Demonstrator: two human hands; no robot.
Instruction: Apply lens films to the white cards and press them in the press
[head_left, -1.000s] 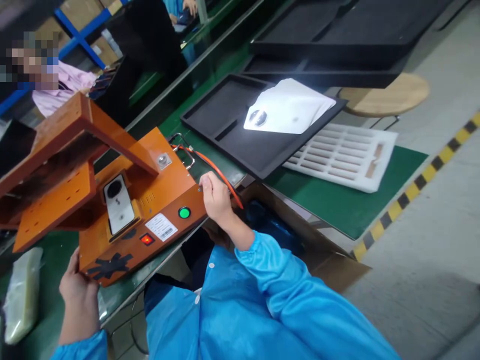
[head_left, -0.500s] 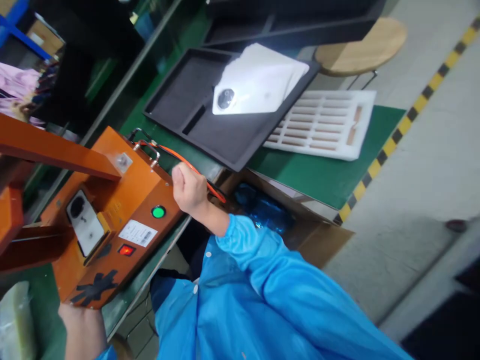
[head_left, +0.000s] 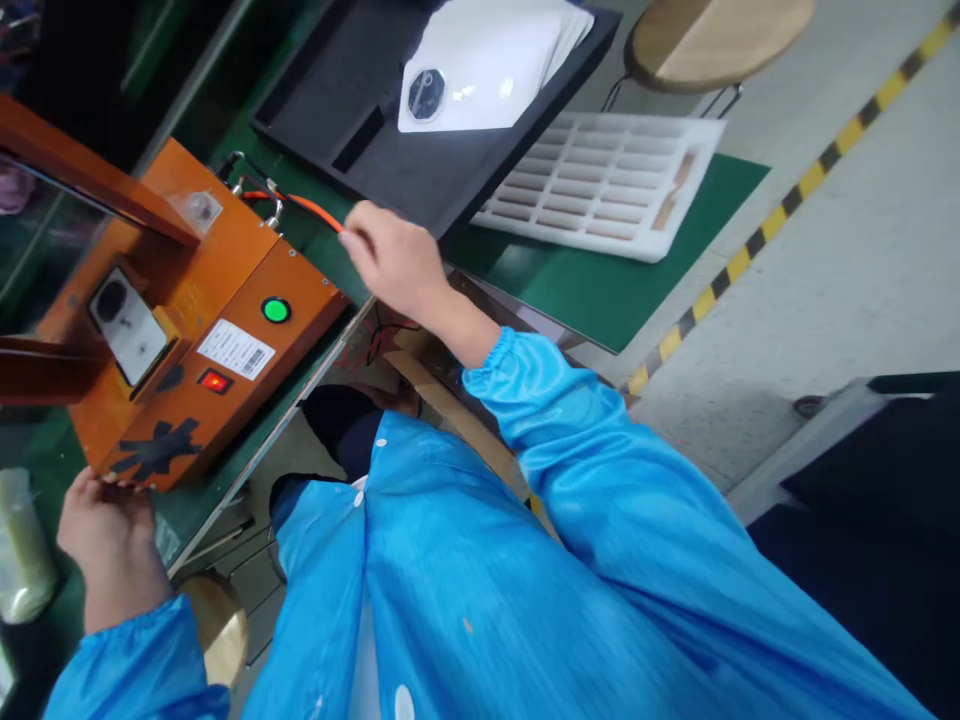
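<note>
- The left hand lies at the near corner of the orange box-shaped test fixture. Its fingers are loosely spread and the tips touch the box's lower edge, closed around nothing.
- The right hand hovers just beyond the fixture's far right corner, back to the camera and fingers curled down. The thin orange cable runs from the fixture's top and vanishes under the fingertips. The blur hides whether they pinch it.
- The fixture stands on the green-matted worktop, at its near edge. Its sloped front carries a round green button, a lit red rocker switch, a white barcode label and a black tape cross.
- A white flat device sits in the fixture's recess.
- Beyond the right hand lies a black foam tray holding a stack of white sheets. Just beside it is a white slotted foam insert.
- A pale plastic bag lies left of the left hand.
</note>
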